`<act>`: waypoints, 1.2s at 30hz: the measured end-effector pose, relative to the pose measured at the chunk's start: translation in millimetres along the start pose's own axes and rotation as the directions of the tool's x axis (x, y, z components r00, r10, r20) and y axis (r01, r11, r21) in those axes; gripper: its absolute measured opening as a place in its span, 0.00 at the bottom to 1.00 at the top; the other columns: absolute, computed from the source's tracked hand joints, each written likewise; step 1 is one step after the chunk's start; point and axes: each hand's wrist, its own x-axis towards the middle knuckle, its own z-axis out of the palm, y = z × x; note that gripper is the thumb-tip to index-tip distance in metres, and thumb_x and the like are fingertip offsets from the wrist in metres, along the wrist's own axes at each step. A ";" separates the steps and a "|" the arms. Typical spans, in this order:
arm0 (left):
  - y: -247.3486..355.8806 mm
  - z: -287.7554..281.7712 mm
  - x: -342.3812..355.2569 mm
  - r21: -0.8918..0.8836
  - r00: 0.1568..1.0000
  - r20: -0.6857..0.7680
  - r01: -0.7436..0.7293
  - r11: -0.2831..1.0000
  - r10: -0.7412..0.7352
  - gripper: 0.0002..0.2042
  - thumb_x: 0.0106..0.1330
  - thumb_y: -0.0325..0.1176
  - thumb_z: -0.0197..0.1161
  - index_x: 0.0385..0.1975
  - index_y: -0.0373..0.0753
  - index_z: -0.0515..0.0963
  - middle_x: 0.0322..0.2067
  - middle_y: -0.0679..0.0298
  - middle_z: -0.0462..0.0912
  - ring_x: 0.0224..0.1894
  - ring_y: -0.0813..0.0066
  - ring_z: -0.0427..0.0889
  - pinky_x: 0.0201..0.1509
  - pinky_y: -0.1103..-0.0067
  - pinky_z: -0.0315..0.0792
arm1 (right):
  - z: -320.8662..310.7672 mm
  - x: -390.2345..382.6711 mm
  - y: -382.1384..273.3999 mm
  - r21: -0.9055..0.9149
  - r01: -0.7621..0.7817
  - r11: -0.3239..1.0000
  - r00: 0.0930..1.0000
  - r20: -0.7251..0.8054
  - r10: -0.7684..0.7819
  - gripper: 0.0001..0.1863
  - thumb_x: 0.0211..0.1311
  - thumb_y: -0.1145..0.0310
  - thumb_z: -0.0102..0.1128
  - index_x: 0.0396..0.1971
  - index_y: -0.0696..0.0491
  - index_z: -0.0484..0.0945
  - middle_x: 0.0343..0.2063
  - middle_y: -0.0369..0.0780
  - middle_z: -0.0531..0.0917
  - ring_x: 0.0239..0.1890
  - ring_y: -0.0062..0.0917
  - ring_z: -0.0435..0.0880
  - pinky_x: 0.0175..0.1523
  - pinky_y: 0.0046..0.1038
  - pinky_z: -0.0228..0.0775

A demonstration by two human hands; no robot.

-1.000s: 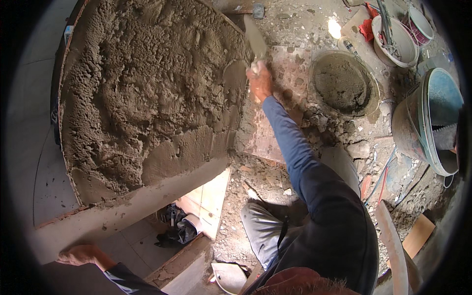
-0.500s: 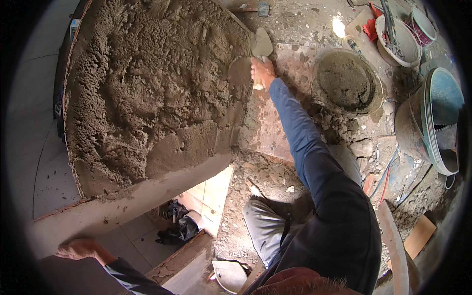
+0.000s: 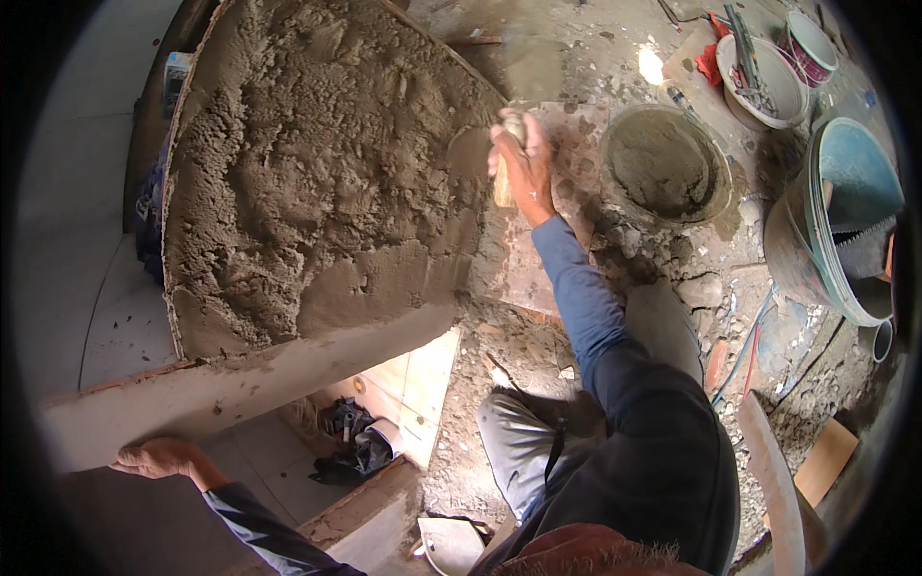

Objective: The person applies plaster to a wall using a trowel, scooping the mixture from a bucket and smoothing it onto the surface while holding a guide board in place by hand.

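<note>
Head view: trowel (image 3: 503, 182) on mortar (image 3: 317, 182)

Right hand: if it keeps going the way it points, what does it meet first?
The right hand, gripping a trowel handle, points up-left; the wet mortar bed lies right ahead, probably first contact, though depth is unclear.

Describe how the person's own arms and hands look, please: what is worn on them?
Both hands are bare, without gloves. The right hand comes out of a long blue sleeve that darkens to navy near the shoulder. The left hand has a dark blue sleeve with lighter folds. No watch or ring is visible.
</note>
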 end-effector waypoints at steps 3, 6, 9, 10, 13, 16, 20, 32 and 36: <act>-2.7 5.2 0.6 -0.007 1.000 -0.015 -0.010 1.000 0.010 0.34 0.80 0.50 0.45 0.71 0.24 0.54 0.69 0.43 0.62 0.68 0.54 0.67 0.71 0.67 0.63 | 8.9 21.1 36.0 -0.199 0.266 0.943 0.882 -0.345 -0.322 0.16 0.68 0.72 0.61 0.52 0.54 0.70 0.31 0.36 0.75 0.27 0.18 0.77 0.28 0.22 0.72; -14.4 -5.5 9.8 0.075 0.998 -0.027 -0.056 0.996 0.058 0.33 0.80 0.50 0.44 0.71 0.25 0.55 0.70 0.43 0.61 0.68 0.54 0.67 0.72 0.68 0.64 | 40.4 38.4 81.5 -0.246 0.221 0.944 0.821 -0.476 -0.317 0.13 0.65 0.77 0.59 0.47 0.52 0.69 0.34 0.38 0.77 0.31 0.20 0.78 0.27 0.22 0.72; -4.8 6.1 3.8 0.025 1.000 -0.008 0.005 1.000 -0.005 0.33 0.80 0.51 0.42 0.71 0.26 0.56 0.71 0.44 0.59 0.69 0.53 0.66 0.72 0.67 0.63 | 29.5 24.3 71.0 -0.431 -0.047 0.901 0.995 0.054 0.078 0.12 0.69 0.71 0.58 0.48 0.52 0.68 0.33 0.40 0.77 0.25 0.21 0.77 0.22 0.22 0.73; -13.1 3.2 5.5 0.043 1.000 -0.019 -0.006 0.999 0.007 0.31 0.80 0.52 0.42 0.68 0.28 0.62 0.72 0.45 0.57 0.70 0.53 0.64 0.72 0.66 0.63 | 27.6 10.3 52.4 -0.436 0.005 0.900 0.995 0.093 0.040 0.12 0.69 0.70 0.58 0.48 0.52 0.68 0.33 0.39 0.77 0.24 0.20 0.77 0.21 0.22 0.72; -30.0 7.7 4.8 0.051 0.999 -0.007 -0.040 0.998 0.040 0.30 0.80 0.54 0.39 0.64 0.33 0.71 0.74 0.47 0.53 0.73 0.53 0.60 0.72 0.65 0.61 | -14.4 -21.9 -33.8 -0.334 -0.035 0.942 0.999 0.024 0.046 0.11 0.69 0.68 0.60 0.45 0.51 0.69 0.33 0.36 0.77 0.24 0.17 0.75 0.21 0.16 0.68; 6.5 -2.2 2.7 0.050 1.000 -0.022 0.013 0.999 -0.012 0.33 0.80 0.52 0.41 0.70 0.28 0.59 0.74 0.44 0.53 0.74 0.53 0.57 0.76 0.65 0.57 | -122.2 -20.4 -76.0 -0.655 0.098 0.750 0.971 0.228 0.073 0.23 0.70 0.61 0.61 0.60 0.54 0.72 0.42 0.42 0.83 0.32 0.24 0.81 0.38 0.30 0.78; -4.8 -2.0 4.5 0.088 1.000 0.005 -0.019 0.996 0.019 0.28 0.81 0.46 0.38 0.70 0.30 0.61 0.73 0.46 0.56 0.75 0.51 0.56 0.77 0.65 0.55 | -222.7 -26.9 -186.3 -0.889 0.411 -0.203 0.911 0.394 0.121 0.23 0.66 0.56 0.60 0.55 0.54 0.78 0.44 0.52 0.85 0.45 0.49 0.85 0.52 0.45 0.77; -121.8 -18.5 47.7 0.255 0.821 0.173 -0.570 0.781 0.543 0.17 0.75 0.33 0.50 0.58 0.31 0.70 0.68 0.47 0.63 0.73 0.55 0.60 0.73 0.69 0.61 | -298.1 59.4 -111.1 -0.920 0.190 -0.344 0.763 -0.082 0.641 0.10 0.63 0.66 0.60 0.37 0.58 0.81 0.29 0.48 0.85 0.25 0.35 0.84 0.27 0.37 0.76; -31.9 -1.0 14.2 -0.281 0.995 -0.002 -0.092 0.955 0.096 0.22 0.78 0.37 0.47 0.66 0.30 0.66 0.66 0.50 0.67 0.68 0.58 0.66 0.72 0.73 0.60 | -281.0 11.2 -146.3 -0.939 -0.344 -0.018 0.587 -0.230 0.776 0.14 0.63 0.60 0.62 0.30 0.56 0.74 0.19 0.40 0.74 0.13 0.26 0.70 0.16 0.34 0.65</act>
